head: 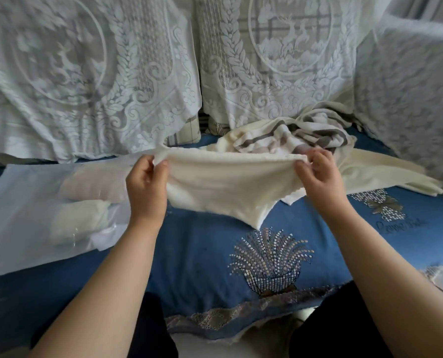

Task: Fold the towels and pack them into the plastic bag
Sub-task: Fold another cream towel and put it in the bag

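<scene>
A cream towel (225,182) hangs stretched above the blue sofa seat. My left hand (146,184) pinches its left top corner and my right hand (318,171) pinches its right top corner. The lower edge sags to a point over the seat. A striped cream and brown towel (300,136) lies crumpled behind it. Another cream towel (385,174) lies spread at the right. The clear plastic bag (29,202) lies flat at the left with two folded towels (81,218) inside.
The blue sofa seat cover (210,254) has beaded patterns and a lace front edge. Lace-covered back cushions (86,73) stand behind. A lace-draped armrest (416,99) rises at the right. My dark-trousered knees are at the bottom.
</scene>
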A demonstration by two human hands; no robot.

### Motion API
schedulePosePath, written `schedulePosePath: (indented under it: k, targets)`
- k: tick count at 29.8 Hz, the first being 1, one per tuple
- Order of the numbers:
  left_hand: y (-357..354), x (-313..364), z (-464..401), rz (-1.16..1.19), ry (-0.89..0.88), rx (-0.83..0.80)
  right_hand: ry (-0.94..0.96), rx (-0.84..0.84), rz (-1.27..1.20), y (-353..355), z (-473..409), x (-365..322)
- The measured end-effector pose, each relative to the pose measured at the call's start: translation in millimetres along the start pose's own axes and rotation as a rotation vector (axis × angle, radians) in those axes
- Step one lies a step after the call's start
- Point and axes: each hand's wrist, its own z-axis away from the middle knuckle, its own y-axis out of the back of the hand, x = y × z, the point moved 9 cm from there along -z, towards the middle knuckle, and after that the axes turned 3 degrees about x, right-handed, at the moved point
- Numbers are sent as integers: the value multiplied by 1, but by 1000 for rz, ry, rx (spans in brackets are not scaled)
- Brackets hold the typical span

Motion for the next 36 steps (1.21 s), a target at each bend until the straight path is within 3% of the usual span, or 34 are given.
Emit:
schedulePosePath:
  k: [3, 5, 8, 13, 18, 22, 25, 27, 32, 36]
  targets:
    - [15, -9, 3, 165, 136, 20, -234, -42, -489, 8, 8, 0]
    - [16, -18, 7, 153, 217, -13, -335, -4, -599, 11, 9, 3]
    - [5, -41, 11, -62, 311, -109, -409, 38, -430, 5, 3, 22]
    - [-14, -113, 2, -442, 481, -227, -433, -52, 109, -37, -17, 72]
    - [-12, -153, 8, -708, 493, -230, -474, -59, 352, -50, -11, 97]
    - [-7, -154, 40, -610, 621, -192, -386, -201, 522, -54, 22, 72]
    - [-6, -160, 94, -526, 840, -315, -291, -408, 759, -57, 73, 63]
    - [-3, -156, 124, -516, 860, -353, -306, -502, 858, -57, 108, 71]
    - [-1, -133, 150, -574, 643, -379, -448, -496, 903, -40, 151, 98]
    - [-12, -121, 153, -493, 628, -414, -565, -332, 848, -17, 161, 101]
